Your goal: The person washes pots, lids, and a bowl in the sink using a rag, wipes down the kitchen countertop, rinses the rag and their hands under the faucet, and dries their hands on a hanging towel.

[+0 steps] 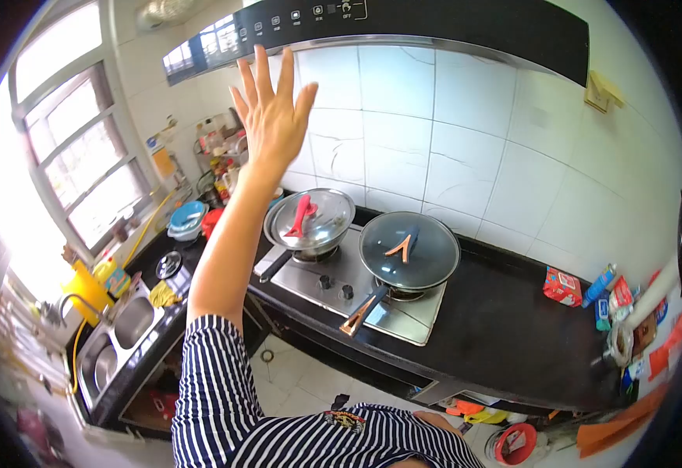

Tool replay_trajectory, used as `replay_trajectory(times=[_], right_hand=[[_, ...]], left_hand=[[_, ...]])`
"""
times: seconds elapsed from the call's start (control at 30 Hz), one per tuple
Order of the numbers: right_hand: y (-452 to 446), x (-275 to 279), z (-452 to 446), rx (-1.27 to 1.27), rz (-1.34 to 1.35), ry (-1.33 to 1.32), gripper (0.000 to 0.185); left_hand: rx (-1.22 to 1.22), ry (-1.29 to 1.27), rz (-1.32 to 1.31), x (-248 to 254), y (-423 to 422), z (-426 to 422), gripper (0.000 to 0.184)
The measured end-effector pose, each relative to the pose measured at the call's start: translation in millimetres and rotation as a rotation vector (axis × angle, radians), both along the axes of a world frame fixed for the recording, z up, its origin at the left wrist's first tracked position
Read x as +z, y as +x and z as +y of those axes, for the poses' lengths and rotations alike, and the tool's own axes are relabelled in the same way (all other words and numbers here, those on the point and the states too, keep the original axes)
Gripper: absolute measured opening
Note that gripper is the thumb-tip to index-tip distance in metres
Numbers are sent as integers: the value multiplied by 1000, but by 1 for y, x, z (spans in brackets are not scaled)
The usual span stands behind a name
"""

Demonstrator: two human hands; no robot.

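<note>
My left hand (273, 125) is raised high in front of the range hood (403, 23), fingers spread, its back toward me and nothing in it. Below it and to the right, a steel pan with a domed glass lid (329, 207) sits on the left burner; the lid has a red handle (300, 217). On the right burner stands a dark frying pan (372, 304) under a glass lid (430, 242). Both are on the steel gas stove (426, 312). Of my right arm, only a strip of skin shows beside the striped shirt; its fingers are hidden.
A double sink (134, 321) and yellow jug (87, 288) are at left. Blue bowls (187, 214) stand in the corner near bottles. At the right end of the black counter (504, 327) are a red box (562, 286) and a blue can (599, 285). A red bucket (516, 444) stands below.
</note>
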State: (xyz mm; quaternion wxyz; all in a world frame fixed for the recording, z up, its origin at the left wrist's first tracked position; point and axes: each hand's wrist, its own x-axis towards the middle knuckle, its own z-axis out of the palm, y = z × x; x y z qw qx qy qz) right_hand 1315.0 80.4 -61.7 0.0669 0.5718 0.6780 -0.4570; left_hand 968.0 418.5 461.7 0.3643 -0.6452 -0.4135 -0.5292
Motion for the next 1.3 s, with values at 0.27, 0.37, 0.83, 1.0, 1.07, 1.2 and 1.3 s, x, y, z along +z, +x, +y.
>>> replay_trajectory(times=[0.27, 0.37, 0.83, 1.0, 1.07, 1.2, 1.3], right_hand=[[-70, -8, -15, -289, 27, -30, 48], [-83, -13, -28, -386, 37, -16, 47], [-98, 17, -271, -930, -206, -10, 35], [-78, 103, -368, -1307, -43, 195, 31], [-74, 132, -395, -1515, -30, 136, 30], [-81, 102, -468, -1577, -189, 45, 31], [-68, 141, -503, -1823, -202, 320, 25]], left_hand=[[-138, 53, -122, 64, 11, 64, 73], [-125, 96, -115, 69, 13, 77, 68], [-824, -102, -40, -68, 98, -142, 57], [-1208, -882, 196, -204, 206, -256, 45], [-1290, -1028, 396, -258, 249, -297, 35], [-1414, -1109, 637, -339, 300, -372, 21], [-1487, -1216, 826, -350, 329, -423, 21]])
